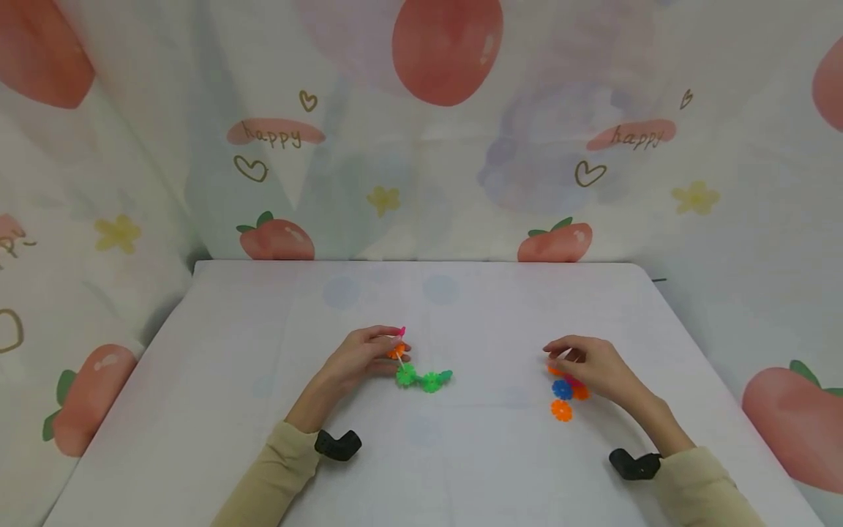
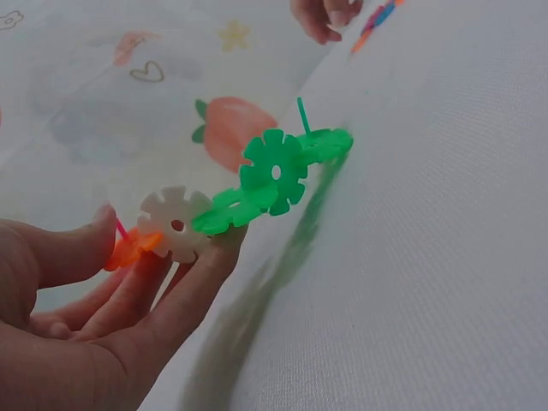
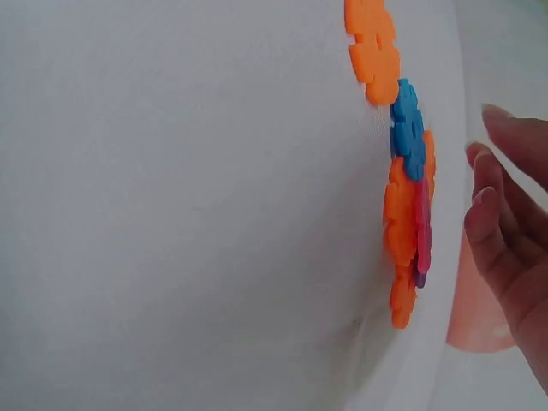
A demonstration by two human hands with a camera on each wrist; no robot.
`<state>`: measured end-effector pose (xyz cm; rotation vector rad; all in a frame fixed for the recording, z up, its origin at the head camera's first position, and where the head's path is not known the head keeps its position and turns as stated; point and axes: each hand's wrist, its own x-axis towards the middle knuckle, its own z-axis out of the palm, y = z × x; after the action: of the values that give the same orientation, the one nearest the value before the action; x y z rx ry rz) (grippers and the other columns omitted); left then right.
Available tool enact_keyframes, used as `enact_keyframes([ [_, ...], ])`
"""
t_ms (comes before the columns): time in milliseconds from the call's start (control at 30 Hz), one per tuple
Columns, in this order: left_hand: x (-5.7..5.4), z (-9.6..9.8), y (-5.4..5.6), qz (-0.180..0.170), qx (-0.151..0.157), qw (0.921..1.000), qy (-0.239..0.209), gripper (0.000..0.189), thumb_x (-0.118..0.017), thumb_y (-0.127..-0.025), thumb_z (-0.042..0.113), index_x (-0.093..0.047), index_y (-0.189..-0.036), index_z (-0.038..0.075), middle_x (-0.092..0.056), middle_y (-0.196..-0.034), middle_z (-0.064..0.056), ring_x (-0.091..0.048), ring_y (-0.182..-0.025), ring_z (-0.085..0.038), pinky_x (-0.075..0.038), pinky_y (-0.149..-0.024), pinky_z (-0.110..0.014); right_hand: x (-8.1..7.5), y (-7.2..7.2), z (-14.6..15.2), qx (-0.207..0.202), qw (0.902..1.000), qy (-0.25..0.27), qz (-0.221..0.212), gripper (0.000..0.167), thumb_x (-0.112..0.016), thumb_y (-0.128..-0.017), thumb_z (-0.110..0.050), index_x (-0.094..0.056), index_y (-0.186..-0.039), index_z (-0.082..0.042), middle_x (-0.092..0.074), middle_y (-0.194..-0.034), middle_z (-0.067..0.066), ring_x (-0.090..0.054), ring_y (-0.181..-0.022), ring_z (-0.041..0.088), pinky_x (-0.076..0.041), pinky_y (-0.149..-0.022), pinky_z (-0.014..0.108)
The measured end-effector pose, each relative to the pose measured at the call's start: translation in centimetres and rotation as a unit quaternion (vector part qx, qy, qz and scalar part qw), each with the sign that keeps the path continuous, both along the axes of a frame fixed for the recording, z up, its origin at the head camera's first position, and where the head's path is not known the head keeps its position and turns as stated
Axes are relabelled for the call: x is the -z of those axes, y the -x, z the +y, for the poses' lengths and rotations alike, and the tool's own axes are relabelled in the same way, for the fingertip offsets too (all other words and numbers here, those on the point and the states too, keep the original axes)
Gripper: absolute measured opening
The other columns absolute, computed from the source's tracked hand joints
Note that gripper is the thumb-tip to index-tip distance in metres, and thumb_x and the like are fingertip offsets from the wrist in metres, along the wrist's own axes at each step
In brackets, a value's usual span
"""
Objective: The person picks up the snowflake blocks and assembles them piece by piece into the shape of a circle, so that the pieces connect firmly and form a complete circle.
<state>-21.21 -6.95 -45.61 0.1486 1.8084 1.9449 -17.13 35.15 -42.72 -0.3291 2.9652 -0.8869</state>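
My left hand [image 1: 358,357] pinches an orange snowflake disc [image 2: 133,251] at one end of a joined chain. A pink disc [image 1: 402,331] stands edge-on there, against the thumb in the left wrist view. Beyond the orange comes a white disc [image 2: 163,207], then several interlocked green discs [image 2: 261,158]. The white and green part extends rightward from the fingers. My right hand [image 1: 589,360] hovers over a small pile of loose discs, fingers bent, with nothing visible between them. The pile holds orange discs [image 3: 374,53], a blue disc [image 3: 408,137] and a pink disc [image 3: 423,224], partly overlapping.
A white cloth covers the table [image 1: 487,454]. Behind it hangs a printed curtain [image 1: 435,168] with fruit and flowers. Black wrist camera mounts [image 1: 338,445] sit at both sleeves, close above the tabletop.
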Motion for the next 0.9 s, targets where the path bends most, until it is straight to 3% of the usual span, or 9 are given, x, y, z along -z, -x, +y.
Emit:
enact_keyframes([
  [233, 0.0, -0.2, 0.0, -0.002, 0.000, 1.0000, 0.004, 0.046, -0.060, -0.104, 0.016, -0.049, -0.145, -0.003, -0.070, -0.127, -0.022, -0.075, -0.104, -0.025, -0.058, -0.098, -0.042, 0.1, 0.2, 0.4, 0.026, 0.9985, -0.036, -0.031, 0.021, -0.077, -0.089, -0.011, -0.075, -0.106, 0.000, -0.070, -0.097, 0.013, -0.061, -0.081, 0.021, -0.052, -0.058, 0.023],
  [433, 0.1, -0.2, 0.1, -0.002, 0.006, 1.0000, 0.002, 0.045, -0.060, -0.104, 0.017, -0.050, -0.145, -0.001, -0.071, -0.127, -0.021, -0.075, -0.106, -0.027, -0.059, -0.096, -0.041, 0.5, 0.7, -0.1, 0.020, 0.9976, -0.047, -0.046, 0.017, -0.080, -0.087, -0.012, -0.069, -0.095, -0.001, -0.065, -0.088, 0.007, -0.055, -0.078, 0.019, -0.049, -0.060, 0.024],
  [733, 0.1, -0.3, 0.2, -0.008, 0.005, 0.9999, -0.013, 0.044, -0.060, -0.105, 0.014, -0.050, -0.145, -0.001, -0.070, -0.127, -0.023, -0.075, -0.101, -0.023, -0.061, -0.092, -0.039, 0.8, 1.3, -2.2, 0.007, 0.9996, 0.024, -0.014, 0.013, -0.079, -0.089, -0.011, -0.072, -0.099, -0.007, -0.071, -0.087, 0.000, -0.065, -0.079, 0.013, -0.054, -0.069, 0.019],
  [900, 0.1, -0.2, 0.2, -0.014, 0.004, 0.9997, -0.019, 0.044, -0.060, -0.104, 0.013, -0.051, -0.145, 0.000, -0.070, -0.127, -0.023, -0.075, -0.100, -0.022, -0.061, -0.091, -0.040, 0.9, 2.0, -3.9, -0.004, 0.9970, 0.074, -0.019, 0.016, -0.081, -0.090, -0.018, -0.073, -0.100, -0.008, -0.072, -0.082, 0.002, -0.066, -0.071, 0.017, -0.055, -0.063, 0.022],
])
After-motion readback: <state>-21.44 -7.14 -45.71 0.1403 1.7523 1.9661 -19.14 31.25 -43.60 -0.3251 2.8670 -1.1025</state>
